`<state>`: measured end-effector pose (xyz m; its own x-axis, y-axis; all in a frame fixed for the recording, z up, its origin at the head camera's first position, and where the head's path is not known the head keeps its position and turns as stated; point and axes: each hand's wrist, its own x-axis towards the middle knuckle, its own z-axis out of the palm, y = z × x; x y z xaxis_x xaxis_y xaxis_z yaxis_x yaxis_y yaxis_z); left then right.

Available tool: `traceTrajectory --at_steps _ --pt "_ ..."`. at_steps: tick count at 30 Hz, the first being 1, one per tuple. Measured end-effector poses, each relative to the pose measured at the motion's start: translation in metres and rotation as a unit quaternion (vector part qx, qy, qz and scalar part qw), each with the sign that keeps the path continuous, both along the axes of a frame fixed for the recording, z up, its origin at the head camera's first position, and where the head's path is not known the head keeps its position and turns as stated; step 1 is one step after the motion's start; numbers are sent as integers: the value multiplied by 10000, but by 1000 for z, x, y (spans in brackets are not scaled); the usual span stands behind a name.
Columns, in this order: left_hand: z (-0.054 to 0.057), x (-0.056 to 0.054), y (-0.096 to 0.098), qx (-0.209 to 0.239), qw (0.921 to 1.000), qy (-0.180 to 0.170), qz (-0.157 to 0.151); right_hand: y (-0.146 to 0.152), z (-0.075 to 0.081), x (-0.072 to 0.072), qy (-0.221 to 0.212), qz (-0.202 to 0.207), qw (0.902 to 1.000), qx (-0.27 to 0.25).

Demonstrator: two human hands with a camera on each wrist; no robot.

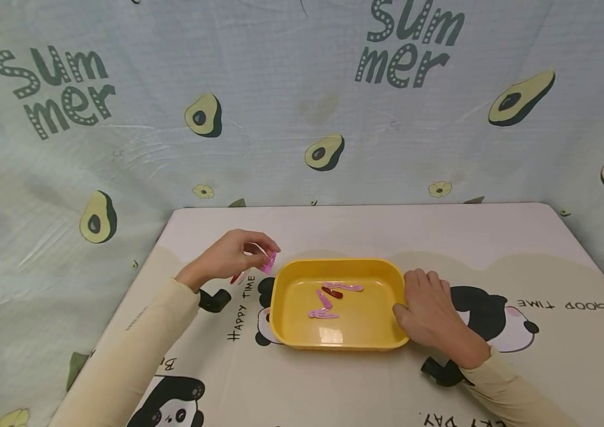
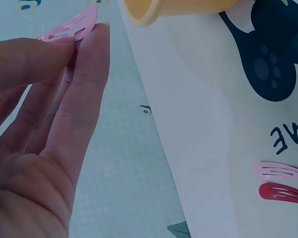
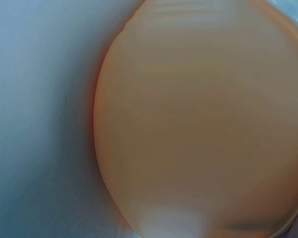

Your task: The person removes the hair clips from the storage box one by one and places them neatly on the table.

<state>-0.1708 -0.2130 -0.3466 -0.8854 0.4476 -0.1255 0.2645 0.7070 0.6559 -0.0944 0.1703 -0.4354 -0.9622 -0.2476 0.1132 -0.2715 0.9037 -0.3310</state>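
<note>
My left hand pinches a pink snap hair clip between thumb and fingertips, just off the left rim of a yellow tray. Beneath that hand, a light pink hair clip and a red hair clip lie side by side on the table. Inside the tray are several pink hair clips and a dark red hair clip. My right hand grips the tray's right rim, thumb toward the inside. A blurred, rounded shape fills most of the right wrist view; I cannot tell what it is.
The table cover is printed with pandas and lettering. Behind and to the sides hangs a pale cloth with avocado prints, meeting the table's back edge.
</note>
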Motion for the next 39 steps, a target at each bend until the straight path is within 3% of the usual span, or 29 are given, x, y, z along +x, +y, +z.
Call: traceTrajectory --at_steps 13,21,39 --pt "-5 1 -19 150 9980 198 589 0 -1 0 55 -20 10000 -13" --pt "-15 5 -37 133 9948 449 906 0 -1 0 13 -2 10000 -6" --pt "-45 6 -68 79 9869 180 1602 0 0 1 8 -19 10000 18"
